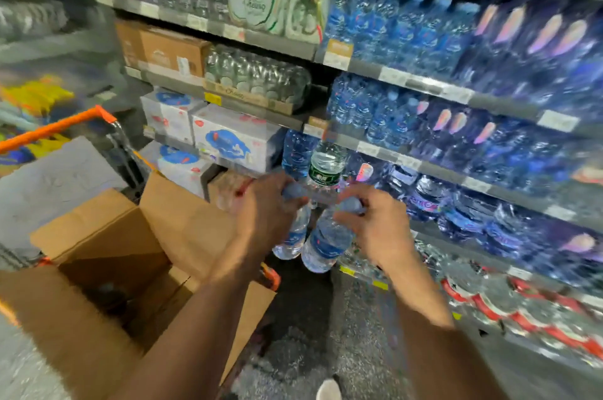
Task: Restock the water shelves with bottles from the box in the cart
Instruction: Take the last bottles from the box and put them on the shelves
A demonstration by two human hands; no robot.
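Note:
My left hand (267, 213) grips the blue cap end of a clear water bottle (292, 241) that hangs down from it. My right hand (375, 226) grips the cap end of a second blue-labelled water bottle (326, 246), also hanging down. Both bottles are side by side in the air between the box and the shelves. The open cardboard box (107, 236) sits in the orange-handled cart (58, 129) at the lower left; its inside is dark. The water shelves (408, 83) on the right hold rows of blue bottles. The frame is blurred.
A green-labelled bottle (326, 164) stands on a shelf just behind my hands. White cartons (228, 138) and a brown carton (163, 47) fill the left shelves. Red-labelled bottles (522, 311) lie along the bottom shelf. My shoe (329, 390) is on the speckled floor.

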